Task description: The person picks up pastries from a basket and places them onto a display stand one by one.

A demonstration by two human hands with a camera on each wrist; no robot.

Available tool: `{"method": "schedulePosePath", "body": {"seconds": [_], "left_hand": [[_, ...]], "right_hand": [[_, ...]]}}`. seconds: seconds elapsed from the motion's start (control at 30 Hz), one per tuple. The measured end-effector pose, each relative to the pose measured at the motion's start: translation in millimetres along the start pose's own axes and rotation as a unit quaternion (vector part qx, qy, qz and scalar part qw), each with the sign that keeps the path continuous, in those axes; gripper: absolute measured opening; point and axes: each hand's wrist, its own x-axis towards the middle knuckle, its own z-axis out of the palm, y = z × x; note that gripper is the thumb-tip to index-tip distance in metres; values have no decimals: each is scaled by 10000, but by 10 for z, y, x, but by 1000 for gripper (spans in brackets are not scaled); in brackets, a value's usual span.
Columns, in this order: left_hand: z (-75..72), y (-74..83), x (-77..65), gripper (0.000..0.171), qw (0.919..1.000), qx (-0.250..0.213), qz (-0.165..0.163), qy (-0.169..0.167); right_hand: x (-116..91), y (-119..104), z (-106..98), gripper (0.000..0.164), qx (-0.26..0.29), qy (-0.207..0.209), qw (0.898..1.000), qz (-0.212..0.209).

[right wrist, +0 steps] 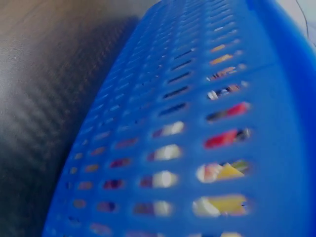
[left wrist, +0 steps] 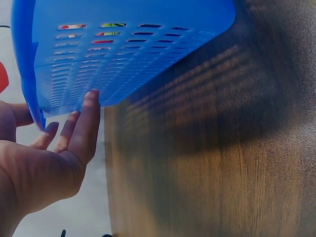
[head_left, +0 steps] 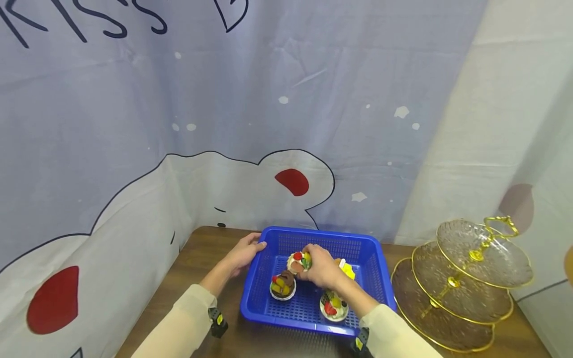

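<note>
A blue plastic basket (head_left: 313, 326) holds several fruit-topped cupcakes. At its left rim my left hand (head_left: 243, 252) grips the edge, thumb on the rim; the left wrist view shows the fingers (left wrist: 89, 123) along the outer wall. My right hand (head_left: 323, 268) reaches inside and holds a cream cupcake (head_left: 296, 259) with red and green fruit on top. Close by sits a chocolate cupcake (head_left: 282, 286) in a white cup. A strawberry-topped cupcake (head_left: 333, 307) lies below the right wrist, and a yellow-topped one (head_left: 347, 270) is partly hidden behind that hand.
To the right of the basket stands a three-tier glass stand (head_left: 465, 293) with gold rims and a gold handle. A wooden table (head_left: 201, 253) carries everything. Behind it hangs a printed cloth (head_left: 250, 194). The right wrist view shows mostly the basket's slotted wall (right wrist: 197, 113).
</note>
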Motion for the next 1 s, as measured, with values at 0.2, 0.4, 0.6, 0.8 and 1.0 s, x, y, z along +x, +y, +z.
{"method": "schedulePosePath", "body": {"seconds": [0.2,0.4,0.6,0.8,1.0], "left_hand": [[21,14,22,44,10000,-48,12,-3],[40,5,37,44,10000,8,-37,-19],[74,-21,40,45,10000,-34,-60,-12],[68,-35,45,47,9998,-74,-53,-174],[32,-12,29,44,10000,45,24,8]], "right_hand": [[-70,13,-241,54,359,184,9991,104],[-236,4,-592,55,402,344,9986,-30],[-493,-33,-966,55,488,610,9968,-182],[-785,-41,-1288,54,740,1043,9912,-333],[-1066,-51,-1575,54,755,1632,9830,-379]]}}
